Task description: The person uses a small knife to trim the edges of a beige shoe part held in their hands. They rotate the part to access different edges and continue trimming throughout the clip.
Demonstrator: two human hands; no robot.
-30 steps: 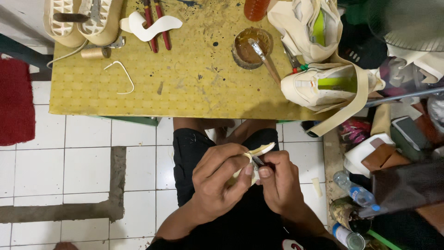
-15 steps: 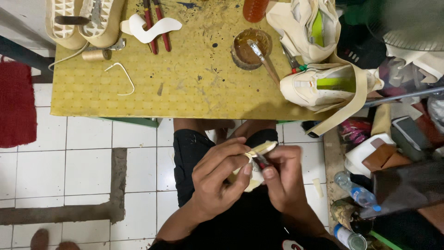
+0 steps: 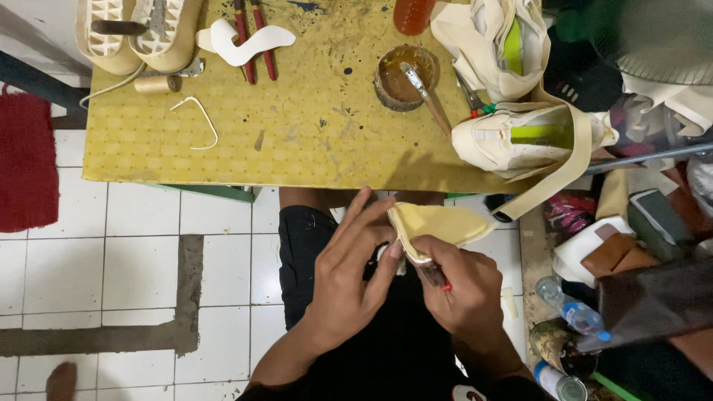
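My two hands meet over my lap, below the front edge of the yellow work table (image 3: pixel 297 141). Between them is a pale yellow piece of soft material (image 3: pixel 438 221), folded over. My left hand (image 3: pixel 349 286) pinches its left edge with fingers spread. My right hand (image 3: pixel 464 286) grips its lower edge and also holds a thin tool with a red tip (image 3: pixel 438 279); most of that tool is hidden in my fist.
On the table stand a brown pot with a brush in it (image 3: pixel 405 76), a cream shoe upper with a green inside (image 3: pixel 527 137), red-handled pliers (image 3: pixel 252 41), a white cut-out piece (image 3: pixel 241 44), shoe soles (image 3: pixel 137 33) and a thread spool (image 3: pixel 156 84). Bottles and clutter fill the floor at right.
The yellow piece now shows wider and flatter between my hands; my left fingers have spread over its edge. My hands stay over my lap.
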